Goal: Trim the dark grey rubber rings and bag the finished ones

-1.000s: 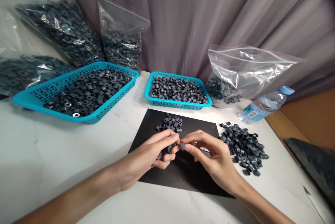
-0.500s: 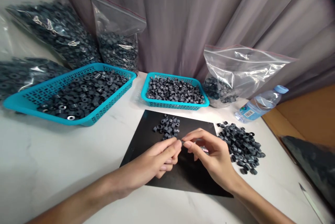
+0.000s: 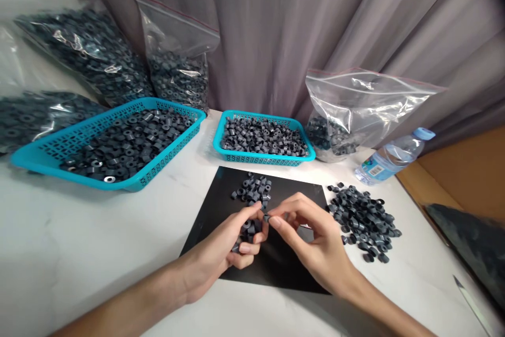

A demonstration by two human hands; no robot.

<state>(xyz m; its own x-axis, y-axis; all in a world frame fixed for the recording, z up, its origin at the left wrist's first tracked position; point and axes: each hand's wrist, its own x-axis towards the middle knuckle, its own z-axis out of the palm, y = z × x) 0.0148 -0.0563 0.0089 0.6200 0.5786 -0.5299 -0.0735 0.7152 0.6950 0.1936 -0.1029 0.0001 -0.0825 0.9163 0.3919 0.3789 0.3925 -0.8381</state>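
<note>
Grey-mauve curtain hangs in folds behind white, grey-veined table. Brown panel at right. Light uneven across table.

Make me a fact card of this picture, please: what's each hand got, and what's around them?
Left hand: cupped around several dark gray rings
Right hand: fingertips pinch one gray ring
Under the hands: black sheet, small pile on it
Right side: bigger pile, plastic bottle
Behind: left basket, middle basket, both blue, holding rings
Back: gray curtain
</note>
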